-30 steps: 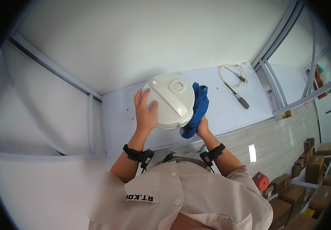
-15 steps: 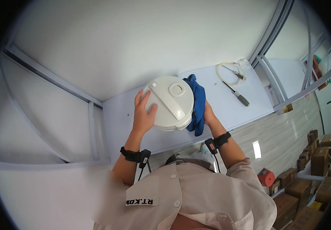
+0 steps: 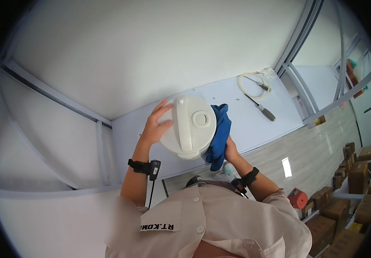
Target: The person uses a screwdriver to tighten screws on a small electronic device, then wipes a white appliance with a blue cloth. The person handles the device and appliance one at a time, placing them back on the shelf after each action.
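Observation:
A round white rice cooker (image 3: pixel 170 136) with a lid handle and an oval vent stands before me at the table's near side. Spread over the left of its lid is my left hand (image 3: pixel 154 124), with thumb and fingers pressed to the rim. My right hand (image 3: pixel 231 150) holds a crumpled blue cloth (image 3: pixel 220 133) against the cooker's right side. Its fingers are mostly hidden behind the cloth.
On the white table (image 3: pixel 250 133), a screwdriver-like tool with a grey handle (image 3: pixel 268 114), a second handled tool (image 3: pixel 264 87) and a pale looped tube (image 3: pixel 239 85) lie to the right. Cardboard boxes (image 3: pixel 358 178) and a red cylinder (image 3: pixel 298 198) stand at the lower right.
The rice cooker has turned clockwise, its lid handle now running nearly straight toward me, and sits a little nearer. Both hands and the cloth have come nearer with it.

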Demonstrator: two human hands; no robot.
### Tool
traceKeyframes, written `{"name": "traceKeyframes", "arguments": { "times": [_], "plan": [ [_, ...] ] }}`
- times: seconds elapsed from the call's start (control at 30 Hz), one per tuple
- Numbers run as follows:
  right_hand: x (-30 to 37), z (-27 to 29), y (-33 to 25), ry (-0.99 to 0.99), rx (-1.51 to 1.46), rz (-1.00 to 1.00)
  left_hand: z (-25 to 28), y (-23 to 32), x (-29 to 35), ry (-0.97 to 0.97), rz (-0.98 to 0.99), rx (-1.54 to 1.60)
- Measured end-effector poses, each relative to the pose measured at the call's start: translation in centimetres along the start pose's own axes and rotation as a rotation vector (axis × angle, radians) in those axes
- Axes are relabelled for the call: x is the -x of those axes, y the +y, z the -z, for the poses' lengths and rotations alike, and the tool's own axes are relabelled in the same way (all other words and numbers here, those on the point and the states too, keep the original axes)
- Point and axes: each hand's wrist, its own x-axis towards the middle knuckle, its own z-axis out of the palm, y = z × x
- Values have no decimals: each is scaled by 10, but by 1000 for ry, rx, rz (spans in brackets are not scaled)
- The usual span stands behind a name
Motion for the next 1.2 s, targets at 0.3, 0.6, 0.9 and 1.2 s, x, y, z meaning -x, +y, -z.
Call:
{"name": "traceKeyframes", "arguments": {
  "times": [0.3,0.6,0.9,1.2],
  "plan": [
    [-3,-62,-86,-3,701,551,-39,24,43,383,307,231],
    [-40,-131,-153,105,1487,292,-49,27,46,348,254,56],
    [-93,-136,-165,105,1460,86,-47,27,46,363,218,5],
    [-114,-96,-161,161,1287,116,-43,21,44,304,231,34]
  ]
}}
